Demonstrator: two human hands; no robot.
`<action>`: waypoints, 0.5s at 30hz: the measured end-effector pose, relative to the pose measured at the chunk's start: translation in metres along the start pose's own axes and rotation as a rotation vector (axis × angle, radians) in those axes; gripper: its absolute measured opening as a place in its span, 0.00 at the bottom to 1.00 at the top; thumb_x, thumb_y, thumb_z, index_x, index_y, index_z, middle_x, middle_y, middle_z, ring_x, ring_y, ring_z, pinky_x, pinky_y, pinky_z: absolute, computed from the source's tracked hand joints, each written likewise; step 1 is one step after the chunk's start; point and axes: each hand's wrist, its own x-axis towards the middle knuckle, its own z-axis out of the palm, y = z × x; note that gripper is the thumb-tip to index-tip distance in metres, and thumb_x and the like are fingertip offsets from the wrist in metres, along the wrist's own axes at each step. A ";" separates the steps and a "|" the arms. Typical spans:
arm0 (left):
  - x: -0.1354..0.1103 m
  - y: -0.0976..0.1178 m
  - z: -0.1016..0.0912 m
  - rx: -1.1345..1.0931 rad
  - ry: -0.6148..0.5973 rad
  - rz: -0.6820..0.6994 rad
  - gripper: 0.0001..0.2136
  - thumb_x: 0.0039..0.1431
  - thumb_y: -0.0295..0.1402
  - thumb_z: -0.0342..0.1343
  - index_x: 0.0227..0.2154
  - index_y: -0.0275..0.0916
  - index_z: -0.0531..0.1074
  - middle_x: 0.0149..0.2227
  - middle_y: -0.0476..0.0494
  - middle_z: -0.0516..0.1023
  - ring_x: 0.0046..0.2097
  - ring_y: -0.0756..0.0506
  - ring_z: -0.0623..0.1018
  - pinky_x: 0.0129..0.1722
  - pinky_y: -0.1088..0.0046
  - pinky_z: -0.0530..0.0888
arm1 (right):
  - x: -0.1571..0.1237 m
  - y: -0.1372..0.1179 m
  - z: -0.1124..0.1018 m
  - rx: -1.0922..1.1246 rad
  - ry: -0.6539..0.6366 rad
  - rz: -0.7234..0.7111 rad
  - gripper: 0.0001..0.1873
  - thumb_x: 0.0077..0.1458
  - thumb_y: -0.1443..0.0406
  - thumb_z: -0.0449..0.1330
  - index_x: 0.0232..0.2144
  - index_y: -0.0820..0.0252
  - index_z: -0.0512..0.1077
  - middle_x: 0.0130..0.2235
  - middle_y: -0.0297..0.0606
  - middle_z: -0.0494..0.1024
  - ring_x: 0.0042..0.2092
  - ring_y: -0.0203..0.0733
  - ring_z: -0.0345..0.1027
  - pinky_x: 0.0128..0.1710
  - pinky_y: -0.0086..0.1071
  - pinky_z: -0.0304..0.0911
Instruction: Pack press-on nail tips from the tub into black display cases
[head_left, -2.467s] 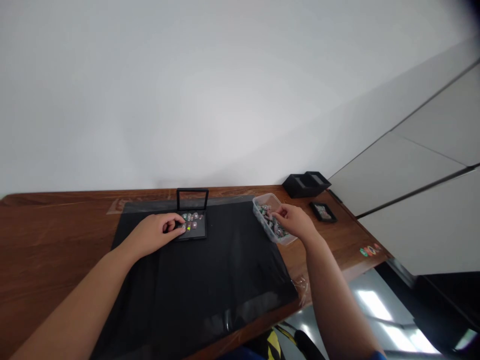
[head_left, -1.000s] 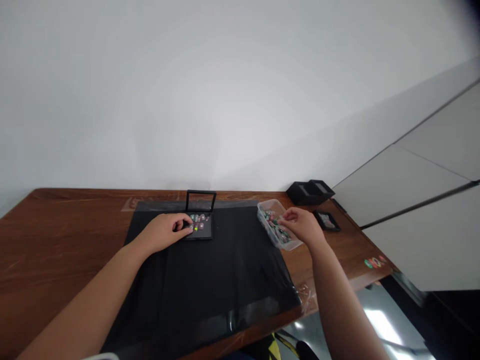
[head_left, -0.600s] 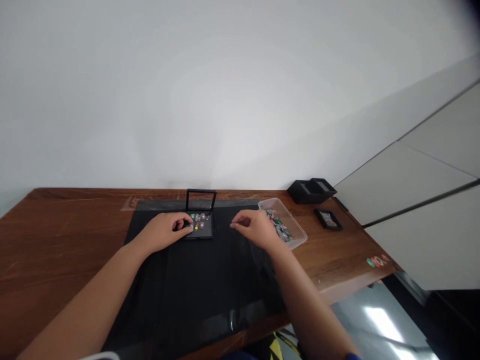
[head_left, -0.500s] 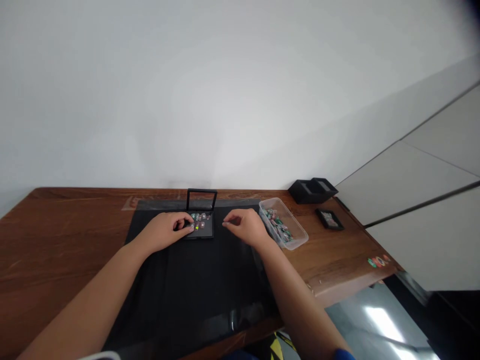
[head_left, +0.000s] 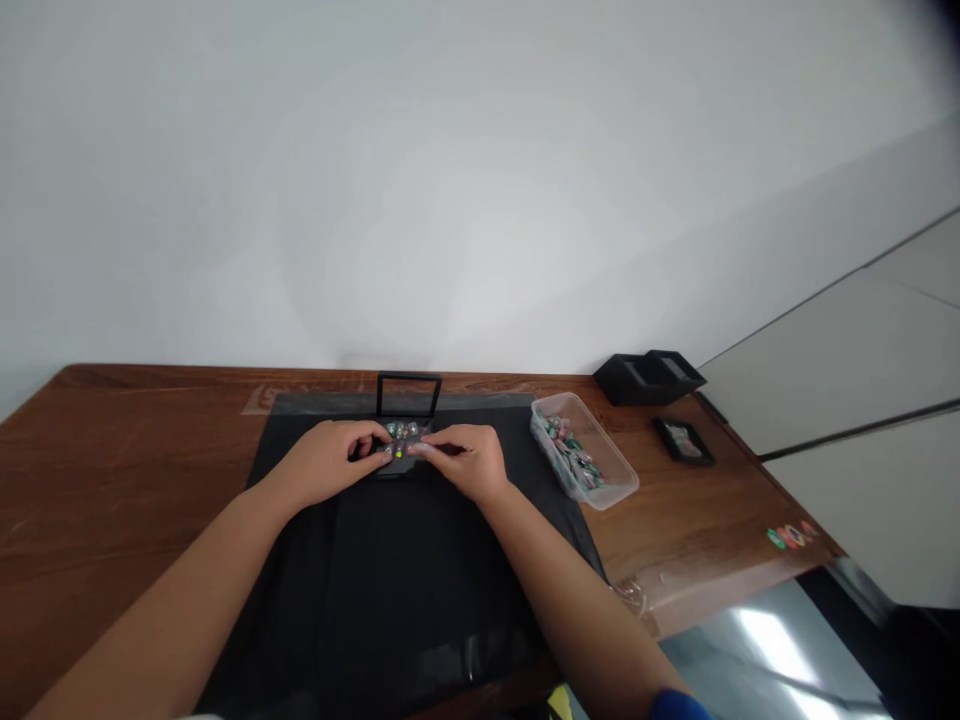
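Observation:
A small black case [head_left: 396, 470] lies on the dark mat with its framed lid [head_left: 409, 376] standing up at the back. Inside sit several small shiny pieces [head_left: 400, 431] in rows, one of them bright yellow-green. At the case's left side, my left hand [head_left: 335, 455] is closed, thumb and curled fingers on its edge and on the nearest pieces. My right hand [head_left: 469, 458] reaches over the right side of the case, thumb and forefinger pinched close to the pieces. Whatever is between those fingertips is too small to make out.
Right of the mat [head_left: 420, 590] stands a clear plastic tub [head_left: 616, 470] of small green and pink pieces. Beyond it are a black open-topped holder [head_left: 649, 378] and a flat black case [head_left: 683, 441]. Round stickers [head_left: 791, 536] mark the wooden table's [head_left: 135, 480] right end.
My right hand has moved left from beside the case to over its right part. My left hand stays at the case's left edge. The view has shifted slightly.

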 end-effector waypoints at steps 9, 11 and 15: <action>0.000 -0.003 0.002 0.021 0.008 -0.011 0.16 0.61 0.50 0.55 0.42 0.47 0.80 0.27 0.52 0.75 0.28 0.47 0.71 0.29 0.72 0.61 | 0.002 0.003 -0.008 -0.133 -0.111 0.062 0.05 0.57 0.64 0.69 0.36 0.51 0.85 0.38 0.33 0.86 0.36 0.38 0.79 0.37 0.28 0.67; 0.000 -0.003 0.002 0.023 0.006 -0.012 0.16 0.61 0.50 0.55 0.42 0.47 0.80 0.28 0.52 0.75 0.28 0.47 0.71 0.29 0.72 0.62 | 0.003 0.002 -0.010 -0.172 -0.137 0.087 0.06 0.56 0.66 0.69 0.36 0.50 0.85 0.38 0.33 0.86 0.37 0.38 0.79 0.37 0.28 0.66; 0.000 -0.004 0.002 0.030 0.002 -0.017 0.17 0.61 0.50 0.55 0.43 0.47 0.80 0.28 0.51 0.75 0.28 0.47 0.71 0.29 0.72 0.62 | 0.003 0.000 -0.013 -0.204 -0.152 0.153 0.06 0.56 0.62 0.70 0.38 0.49 0.84 0.37 0.31 0.86 0.36 0.39 0.78 0.36 0.29 0.66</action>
